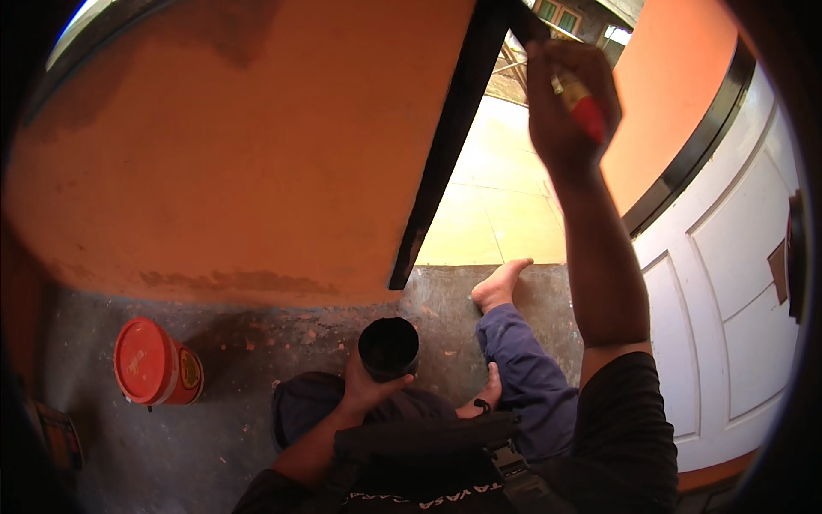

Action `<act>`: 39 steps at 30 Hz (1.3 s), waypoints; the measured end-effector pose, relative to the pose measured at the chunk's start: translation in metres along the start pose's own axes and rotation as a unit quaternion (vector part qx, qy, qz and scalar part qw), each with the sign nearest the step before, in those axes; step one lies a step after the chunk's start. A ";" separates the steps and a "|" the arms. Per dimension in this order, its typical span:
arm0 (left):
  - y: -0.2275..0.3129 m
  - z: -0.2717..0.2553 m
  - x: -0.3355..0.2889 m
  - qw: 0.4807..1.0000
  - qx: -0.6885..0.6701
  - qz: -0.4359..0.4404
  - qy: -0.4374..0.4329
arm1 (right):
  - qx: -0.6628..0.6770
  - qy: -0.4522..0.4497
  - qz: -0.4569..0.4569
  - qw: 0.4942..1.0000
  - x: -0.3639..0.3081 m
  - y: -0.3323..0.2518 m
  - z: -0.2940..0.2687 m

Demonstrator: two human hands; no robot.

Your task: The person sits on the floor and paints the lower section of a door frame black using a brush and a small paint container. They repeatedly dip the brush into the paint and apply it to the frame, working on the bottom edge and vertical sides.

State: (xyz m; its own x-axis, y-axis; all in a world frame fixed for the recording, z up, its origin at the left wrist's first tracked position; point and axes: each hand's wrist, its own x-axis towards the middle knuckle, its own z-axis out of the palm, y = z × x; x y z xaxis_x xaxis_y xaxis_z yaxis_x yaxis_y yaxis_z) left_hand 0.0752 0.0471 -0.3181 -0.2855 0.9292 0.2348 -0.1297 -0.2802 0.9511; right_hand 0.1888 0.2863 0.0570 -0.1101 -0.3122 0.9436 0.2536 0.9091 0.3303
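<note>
My left hand (366,391) is wrapped round a dark, round paint cup (390,374) above my lap. The inside of the cup looks black, and its contents cannot be made out. High on the right, my raised right hand (572,98) grips a paintbrush (587,116) with a red end on its handle. Its bristles are hidden or lost against the dark frame. That hand is close to the top of the visible black door frame (447,150), which slants down along the orange wall's edge. Whether the bristles touch the frame I cannot tell.
A red lidded bucket (143,360) stands on the stained grey floor (257,343) to the left. The orange wall (257,154) fills the upper left. Beyond the doorway lies bright tiled floor (479,188). A white panelled door (702,300) stands at the right. My bare foot (499,287) rests by the threshold.
</note>
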 end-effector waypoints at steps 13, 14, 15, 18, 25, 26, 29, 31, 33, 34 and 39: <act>-0.009 0.001 -0.002 1.000 -0.019 -0.012 -0.004 | 0.070 -0.189 0.232 0.952 -0.053 -0.052 -0.022; -0.011 0.002 0.000 1.000 -0.022 -0.011 -0.009 | 0.059 -0.167 0.222 0.959 -0.043 -0.042 -0.017; -0.009 0.003 0.001 0.999 -0.030 -0.011 -0.014 | 0.051 -0.143 0.212 0.965 -0.031 -0.033 -0.010; -0.003 0.002 0.004 0.999 -0.034 -0.014 -0.016 | 0.071 -0.091 0.181 0.977 -0.003 -0.012 0.002; -0.002 -0.001 0.001 1.000 -0.020 -0.006 -0.009 | -0.001 0.017 0.024 1.000 0.010 -0.016 -0.001; -0.001 0.000 0.001 1.000 -0.021 -0.009 -0.007 | 0.002 -0.016 0.061 0.998 -0.003 -0.015 -0.001; -0.005 0.000 0.002 0.999 -0.030 -0.005 -0.011 | 0.019 -0.101 0.112 0.988 -0.048 -0.032 -0.001; -0.010 0.002 0.002 0.999 -0.041 0.000 -0.002 | 0.024 -0.164 0.104 0.981 -0.073 -0.050 -0.006; -0.011 0.003 0.002 0.999 -0.035 0.002 -0.006 | 0.061 -0.225 0.157 0.960 -0.095 -0.065 -0.017; -0.010 0.002 0.001 1.000 -0.021 0.001 -0.010 | 0.070 -0.247 0.197 0.946 -0.100 -0.079 -0.026; 0.000 -0.001 -0.001 1.000 0.008 -0.010 -0.006 | 0.078 -0.205 0.197 0.956 -0.089 -0.074 -0.028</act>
State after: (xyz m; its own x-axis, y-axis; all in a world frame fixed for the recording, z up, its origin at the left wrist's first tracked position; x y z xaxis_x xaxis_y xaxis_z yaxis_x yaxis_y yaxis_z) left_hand 0.0748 0.0457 -0.3181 -0.2722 0.9372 0.2180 -0.1197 -0.2577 0.9588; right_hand 0.2069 0.2392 -0.0513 -0.4104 0.1670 0.8965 0.2094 0.9741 -0.0855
